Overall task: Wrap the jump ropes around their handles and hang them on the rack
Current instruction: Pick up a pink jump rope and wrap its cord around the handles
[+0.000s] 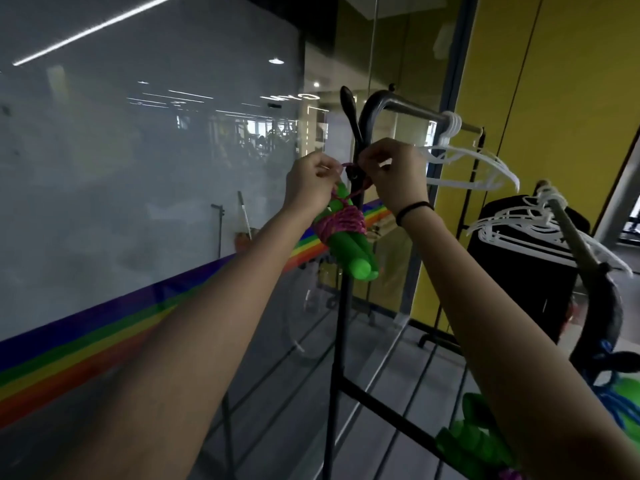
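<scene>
Tying the wrapped jump rope onto the rack's side post.

Both my hands are pinched shut on the thin pink cord: my left hand (pixel 311 183) grips the strand just left of the black metal rack post (pixel 348 271), my right hand (pixel 394 174) holds the cord's loop (pixel 349 166) against the post itself. Below and between my hands hangs the bundle, two bright green foam handles (pixel 353 252) bound side by side by the coiled pink rope (pixel 346 221). Its long axis slants, upper ends toward my left hand, rounded butt ends pointing down and toward my right. I judge it light, the foam squashy, the cord limp and likely to slip, so the loop is the place to hold. Under my right forearm lie more green handles (pixel 467 441) with blue cord (pixel 620 400).
</scene>
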{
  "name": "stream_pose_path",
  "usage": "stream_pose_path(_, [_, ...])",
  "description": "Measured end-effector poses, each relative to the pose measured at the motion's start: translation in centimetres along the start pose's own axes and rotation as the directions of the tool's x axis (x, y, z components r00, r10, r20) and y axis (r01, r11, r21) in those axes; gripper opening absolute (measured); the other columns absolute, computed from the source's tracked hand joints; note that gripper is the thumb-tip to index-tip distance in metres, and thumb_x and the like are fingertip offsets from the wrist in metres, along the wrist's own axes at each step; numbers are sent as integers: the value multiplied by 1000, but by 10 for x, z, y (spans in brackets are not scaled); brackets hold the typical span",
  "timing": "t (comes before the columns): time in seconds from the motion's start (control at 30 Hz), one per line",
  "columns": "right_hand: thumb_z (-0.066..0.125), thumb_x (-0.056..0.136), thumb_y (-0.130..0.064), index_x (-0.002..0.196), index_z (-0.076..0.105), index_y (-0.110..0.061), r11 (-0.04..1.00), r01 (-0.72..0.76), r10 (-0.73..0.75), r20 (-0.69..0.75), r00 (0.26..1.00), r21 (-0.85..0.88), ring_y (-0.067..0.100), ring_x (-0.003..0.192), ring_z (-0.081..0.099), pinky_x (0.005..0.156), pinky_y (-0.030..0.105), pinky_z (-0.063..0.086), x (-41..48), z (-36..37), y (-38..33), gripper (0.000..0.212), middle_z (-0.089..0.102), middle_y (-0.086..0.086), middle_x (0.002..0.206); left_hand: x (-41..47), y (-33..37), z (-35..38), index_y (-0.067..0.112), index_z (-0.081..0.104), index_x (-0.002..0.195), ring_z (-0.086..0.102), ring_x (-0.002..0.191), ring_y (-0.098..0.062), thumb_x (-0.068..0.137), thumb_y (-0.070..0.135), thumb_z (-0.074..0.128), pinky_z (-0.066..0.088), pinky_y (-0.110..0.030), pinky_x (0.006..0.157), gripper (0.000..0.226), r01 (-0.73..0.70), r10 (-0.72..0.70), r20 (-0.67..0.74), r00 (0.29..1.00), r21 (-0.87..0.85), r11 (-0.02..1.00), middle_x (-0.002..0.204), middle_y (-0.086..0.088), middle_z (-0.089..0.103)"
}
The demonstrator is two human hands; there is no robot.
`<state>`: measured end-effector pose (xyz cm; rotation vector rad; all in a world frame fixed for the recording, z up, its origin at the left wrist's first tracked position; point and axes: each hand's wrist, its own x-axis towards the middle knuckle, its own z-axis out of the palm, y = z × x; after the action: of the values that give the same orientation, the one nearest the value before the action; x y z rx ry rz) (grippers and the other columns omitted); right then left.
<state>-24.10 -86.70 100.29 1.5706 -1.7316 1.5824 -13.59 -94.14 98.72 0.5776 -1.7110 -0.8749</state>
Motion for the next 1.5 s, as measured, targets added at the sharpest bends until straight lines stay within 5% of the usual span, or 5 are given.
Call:
stream_pose_path(0.17, [60,83,-8,88,63,-5,997,10,-13,-32,999,-80,10,78,51,63,-4,33,-7,15,10,7,64,6,89,-3,-23,4,18,61,75,60,68,-14,84,11,64,52,-28,69,12,109,-107,32,994,-85,990,84,-9,66])
stream_pose_path(0.57, [50,88,-14,88,62,-8,975,-13,42,124,991,-222,27,83,62,75,43,54,-39,-5,-23,13,68,13,92,-90,-22,-42,13,64,79,60,50,1,82,5,65,47,-11,48,9,288,-273,115,955,-147,946,72,-2,65])
stream_pose_path(0.83, [59,81,-14,82,64,-8,999,-45,35,402,915,15,9,65,56,59,17,45,-148,-25,-67,8,64,2,79,-200,-4,-76,11,64,77,41,34,2,87,12,59,32,-12,38,12,382,-382,15,924,-11,924,55,-1,53])
stream_pose_path(1.23, [53,90,-13,76,59,-14,844,-343,-103,754,649,411,3,50,59,47,20,48,-319,-116,-127,15,61,1,61,-452,92,-100,9,66,76,37,38,1,90,17,56,30,-11,40,19,490,-472,-347,811,-38,871,46,6,42])
stream_pose_path(1.5, [54,89,-11,68,57,-16,682,-589,-335,901,277,435,7,42,53,41,16,39,-484,-236,-160,21,58,3,56,-676,193,-43,12,57,64,36,29,1,92,14,51,25,-8,35,29,588,-519,-727,450,-196,784,29,9,42])
